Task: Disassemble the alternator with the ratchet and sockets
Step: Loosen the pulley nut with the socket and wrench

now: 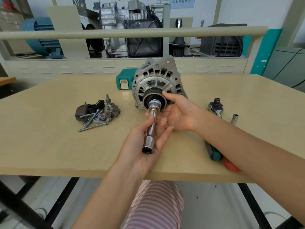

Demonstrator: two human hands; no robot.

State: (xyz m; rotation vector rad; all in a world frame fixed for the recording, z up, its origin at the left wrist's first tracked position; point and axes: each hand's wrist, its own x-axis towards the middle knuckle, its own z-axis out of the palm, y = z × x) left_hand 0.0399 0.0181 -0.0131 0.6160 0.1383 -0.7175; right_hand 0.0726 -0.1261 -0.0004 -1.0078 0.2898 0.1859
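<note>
Silver finned alternator stands on edge, black pulley facing forward.

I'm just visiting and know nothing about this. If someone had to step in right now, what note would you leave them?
Left hand: fingers curled round the long chrome socket extension, whose large socket sits at the black pulley hub of the silver cast alternator.
Right hand: open, steadying the pulley, thumb on its rim.
Chrome ratchet with green handle lies to the right on the tan table, a small silver socket beside it.
Done: dark rear parts and long bolts lie in a pile to the left.
Left: fit the ratchet, loosen the pulley fastener, split the housing.
</note>
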